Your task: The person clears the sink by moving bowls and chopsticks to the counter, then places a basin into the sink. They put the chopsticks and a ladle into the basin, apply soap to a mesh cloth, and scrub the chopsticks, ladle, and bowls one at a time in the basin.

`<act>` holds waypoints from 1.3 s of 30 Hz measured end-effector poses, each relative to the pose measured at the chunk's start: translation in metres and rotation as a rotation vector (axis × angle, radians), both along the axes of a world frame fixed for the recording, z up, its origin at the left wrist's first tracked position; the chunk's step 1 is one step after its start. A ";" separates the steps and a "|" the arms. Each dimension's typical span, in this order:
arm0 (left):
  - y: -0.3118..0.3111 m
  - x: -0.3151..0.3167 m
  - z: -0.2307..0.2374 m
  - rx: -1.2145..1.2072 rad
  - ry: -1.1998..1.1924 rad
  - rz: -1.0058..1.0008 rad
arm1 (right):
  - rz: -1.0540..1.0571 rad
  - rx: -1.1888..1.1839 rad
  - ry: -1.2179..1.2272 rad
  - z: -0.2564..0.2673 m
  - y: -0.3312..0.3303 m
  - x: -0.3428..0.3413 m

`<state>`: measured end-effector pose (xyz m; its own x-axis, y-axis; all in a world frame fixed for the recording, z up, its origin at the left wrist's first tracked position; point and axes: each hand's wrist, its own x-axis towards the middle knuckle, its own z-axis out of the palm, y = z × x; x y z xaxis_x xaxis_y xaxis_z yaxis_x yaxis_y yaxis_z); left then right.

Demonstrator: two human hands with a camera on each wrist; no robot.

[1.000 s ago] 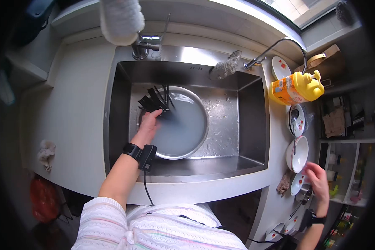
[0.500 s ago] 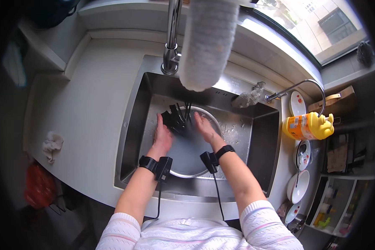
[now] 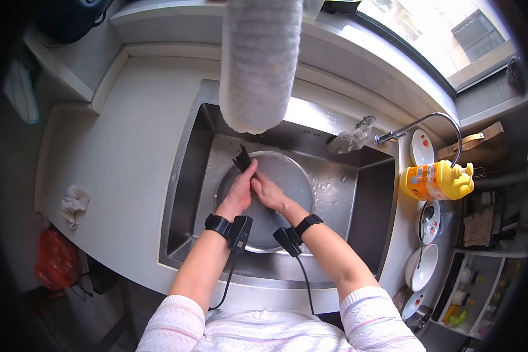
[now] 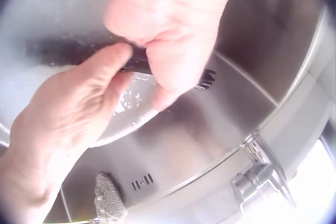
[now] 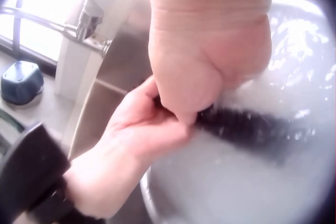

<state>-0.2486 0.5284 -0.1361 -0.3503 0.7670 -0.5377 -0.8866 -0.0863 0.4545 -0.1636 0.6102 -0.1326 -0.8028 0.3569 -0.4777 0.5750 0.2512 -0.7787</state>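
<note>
Both hands meet over the left half of a round metal basin (image 3: pixel 302 169) of cloudy water, inside the sink. A bundle of black chopsticks (image 3: pixel 242 159) runs between them; its ends poke out beyond the left hand (image 3: pixel 237 192). The left hand curls round the bundle, as the left wrist view shows. Close against it, the right hand (image 3: pixel 270 193) grips the same bundle, its thumb (image 4: pixel 113 58) along the sticks. In the right wrist view the other end of the chopsticks (image 5: pixel 247 127) dips under the water, blurred.
The steel sink (image 3: pixel 366 193) surrounds the basin. A white fuzzy tube-shaped thing (image 3: pixel 261 64) hangs above its back edge. A mesh scrubber (image 3: pixel 349 141) lies at the back rim. On the right counter stand a yellow pump bottle (image 3: pixel 437 180) and several bowls (image 3: pixel 421 267).
The right hand has come from the bowls on the right into the basin, beside the left. The fanned-out chopsticks are now gathered between both hands. The head view has shifted.
</note>
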 end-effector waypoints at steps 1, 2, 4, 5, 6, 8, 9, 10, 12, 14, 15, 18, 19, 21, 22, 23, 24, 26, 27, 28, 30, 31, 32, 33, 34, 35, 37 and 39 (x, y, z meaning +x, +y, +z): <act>-0.001 0.001 -0.003 0.004 -0.003 0.000 | 0.132 0.017 0.109 0.003 -0.004 0.006; -0.002 0.002 -0.008 -0.098 0.131 0.016 | 0.188 -0.024 0.137 0.005 0.000 0.013; -0.002 0.003 -0.001 -0.146 0.193 0.034 | 0.240 0.009 -0.076 0.021 0.020 0.021; -0.003 0.002 0.006 -0.144 0.195 0.032 | 0.292 0.042 -0.288 0.028 0.031 0.025; -0.005 0.002 0.016 -0.076 0.174 -0.053 | 0.215 -0.118 -0.141 0.028 0.041 0.033; -0.007 0.007 0.032 -0.008 0.146 -0.141 | 0.043 -0.218 0.031 0.055 0.041 0.037; -0.007 0.012 0.037 -0.028 0.237 -0.195 | -0.129 -0.314 0.201 0.069 0.040 0.040; -0.008 0.020 0.039 -0.046 0.327 -0.253 | -0.138 -0.313 0.189 0.076 0.035 0.040; -0.005 0.040 0.032 -0.083 0.403 -0.274 | -0.003 -0.157 0.365 0.084 0.025 0.031; 0.008 0.057 0.023 -0.129 0.600 -0.172 | -0.133 -0.235 0.260 0.081 0.016 0.023; 0.008 0.055 0.029 -0.131 0.599 -0.172 | -0.255 -0.321 0.159 0.079 0.011 0.019; 0.005 0.041 0.045 -0.327 0.587 -0.491 | -0.395 -0.523 0.256 0.064 0.011 0.016; 0.003 0.038 0.039 -0.332 0.593 -0.488 | -0.434 -0.590 0.264 0.062 0.014 0.014; -0.004 0.031 0.020 -0.291 0.545 -0.385 | -0.386 -0.539 0.237 0.050 0.019 0.016; -0.008 0.027 0.018 -0.291 0.553 -0.379 | -0.376 -0.454 0.146 0.046 0.021 0.018; -0.011 0.022 0.015 -0.295 0.452 -0.340 | -0.365 -0.367 0.055 0.041 0.023 0.021; -0.014 0.018 0.012 -0.298 0.349 -0.301 | -0.358 -0.366 0.061 0.026 0.029 0.027; -0.020 0.009 -0.006 -0.308 0.333 -0.303 | -0.324 -0.293 -0.078 -0.007 0.041 0.037; -0.020 0.005 -0.006 -0.317 0.313 -0.312 | -0.319 -0.292 -0.076 -0.003 0.040 0.033; -0.019 0.003 -0.005 -0.317 0.314 -0.306 | -0.388 -0.301 -0.107 0.001 0.039 0.030; -0.017 0.000 -0.003 -0.269 0.224 -0.290 | -0.491 -0.190 -0.041 0.007 0.033 0.017; -0.014 0.000 -0.009 -0.267 0.224 -0.287 | -0.489 -0.188 -0.040 0.009 0.031 0.012; -0.009 0.003 -0.017 -0.271 0.326 -0.353 | -0.392 -0.337 0.068 0.012 0.030 0.007; -0.005 0.005 -0.016 -0.274 0.427 -0.422 | -0.295 -0.484 0.176 0.019 0.029 0.003; -0.002 0.009 -0.015 -0.351 0.385 -0.462 | -0.340 -0.491 0.147 0.020 0.032 0.001; -0.002 0.011 -0.014 -0.351 0.384 -0.467 | -0.346 -0.492 0.147 0.023 0.035 0.003; -0.003 0.014 0.002 -0.212 0.370 -0.482 | -0.320 -0.682 0.173 0.029 0.043 0.012; -0.005 0.015 0.006 -0.177 0.357 -0.529 | -0.302 -0.733 0.194 0.036 0.048 0.022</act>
<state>-0.2335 0.5234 -0.1305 -0.1305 0.7950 -0.5924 -0.5812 0.4227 0.6953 -0.1413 0.6580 -0.0971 -0.8144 0.2220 -0.5362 0.3741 -0.5054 -0.7776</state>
